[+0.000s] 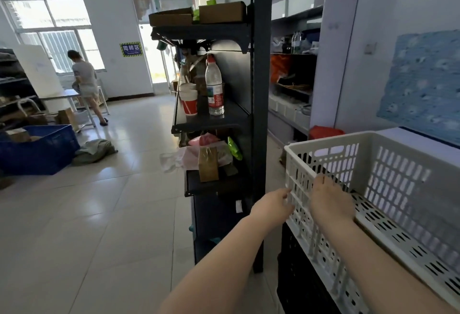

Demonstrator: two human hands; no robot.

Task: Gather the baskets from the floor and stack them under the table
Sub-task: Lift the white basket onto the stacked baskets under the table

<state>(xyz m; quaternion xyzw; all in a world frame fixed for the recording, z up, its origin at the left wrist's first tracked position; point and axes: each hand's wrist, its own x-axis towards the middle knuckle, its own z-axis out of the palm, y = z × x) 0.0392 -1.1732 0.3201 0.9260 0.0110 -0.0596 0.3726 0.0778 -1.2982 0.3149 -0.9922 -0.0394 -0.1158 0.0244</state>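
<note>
Nearest the camera, 2 bare forearms reached forward to a white basket (388,189) carried tilted at the right, clear of the floor (87,214). The left hand (272,205) pressed against the outside of its slatted near wall, fingers curled onto the slats; the right hand (332,203) lay inside the basket against the same wall, so the 2 hands clamped that wall between them. Below it sat a dark crate-like shape (298,276), too shadowed to identify. Just beyond stood a dark shelf unit (260,114) holding a water bottle (214,89) and cups. Farther left, a blue crate (37,149) rested on the floor, and another person stood at a table (64,93) by the window. The step in hand looked like carrying 1 gathered basket; the next move would call for levelling it and lowering it onto the stack under the table.
</note>
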